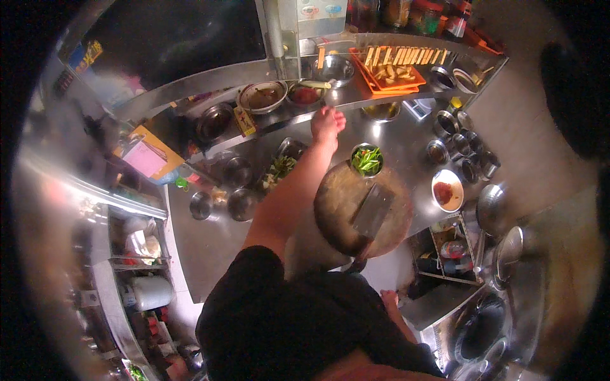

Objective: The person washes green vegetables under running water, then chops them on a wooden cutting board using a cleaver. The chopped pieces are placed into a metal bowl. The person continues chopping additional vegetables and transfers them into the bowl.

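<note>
My left hand (328,123) reaches forward over the table to the front of the raised steel shelf. Its fingers are curled, and I cannot tell whether anything is in them. Just beyond it is a bowl of red food (305,95) with a pale stick-like piece across the rim. My right hand (390,298) hangs low at my side, too small to make out a grip. In front of me a cleaver (373,210) lies flat on a round wooden chopping block (333,205), handle towards me. A metal bowl of cut green vegetables (367,160) stands at the block's far edge.
Orange trays (391,88) hold food and upright wooden pieces. A white bowl with red contents (447,190) and several metal pots (460,143) stand right of the block. Leafy vegetables (279,171) and metal bowls (242,205) lie to the left. A wok (481,324) sits lower right.
</note>
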{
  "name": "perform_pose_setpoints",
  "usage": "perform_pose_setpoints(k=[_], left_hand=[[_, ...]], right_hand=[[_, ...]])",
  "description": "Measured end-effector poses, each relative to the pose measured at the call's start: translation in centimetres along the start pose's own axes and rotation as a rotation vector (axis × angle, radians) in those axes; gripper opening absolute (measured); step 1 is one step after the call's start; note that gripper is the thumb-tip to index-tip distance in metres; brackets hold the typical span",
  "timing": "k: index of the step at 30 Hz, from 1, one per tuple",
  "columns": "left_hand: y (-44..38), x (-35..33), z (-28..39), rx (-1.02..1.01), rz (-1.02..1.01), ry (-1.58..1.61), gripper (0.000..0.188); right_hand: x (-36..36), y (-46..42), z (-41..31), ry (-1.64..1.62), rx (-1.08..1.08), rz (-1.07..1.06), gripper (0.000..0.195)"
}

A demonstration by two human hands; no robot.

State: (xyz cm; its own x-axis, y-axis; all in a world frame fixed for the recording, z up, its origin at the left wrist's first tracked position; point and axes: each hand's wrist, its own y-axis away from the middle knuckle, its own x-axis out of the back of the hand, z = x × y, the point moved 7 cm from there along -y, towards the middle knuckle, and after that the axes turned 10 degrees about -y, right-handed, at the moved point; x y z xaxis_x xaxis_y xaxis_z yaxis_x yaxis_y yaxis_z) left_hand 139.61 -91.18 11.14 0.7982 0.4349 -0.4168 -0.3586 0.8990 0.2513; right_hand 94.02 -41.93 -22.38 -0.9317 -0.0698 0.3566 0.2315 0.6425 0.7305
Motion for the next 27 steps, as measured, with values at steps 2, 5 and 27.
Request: perform_pose_setpoints(k=[2,5,27], left_hand=[[5.0,2.6,-2.4,0.059,-0.061,-0.036,0.018],[10.6,7.1,-10.2,0.22,-0.204,-0.002,0.014],[26.1,21.0,-21.2,0.506,-0.157,-0.246,0.015]], right_hand=[[0.0,0.9,-1.2,0.037,-0.032,-0.01,0.021],[1.3,-1.3,1.9,0.107,0.033,-0.048,0.02],[0.5,7.6,0.5,0.322,-0.055,0.036,0.026]])
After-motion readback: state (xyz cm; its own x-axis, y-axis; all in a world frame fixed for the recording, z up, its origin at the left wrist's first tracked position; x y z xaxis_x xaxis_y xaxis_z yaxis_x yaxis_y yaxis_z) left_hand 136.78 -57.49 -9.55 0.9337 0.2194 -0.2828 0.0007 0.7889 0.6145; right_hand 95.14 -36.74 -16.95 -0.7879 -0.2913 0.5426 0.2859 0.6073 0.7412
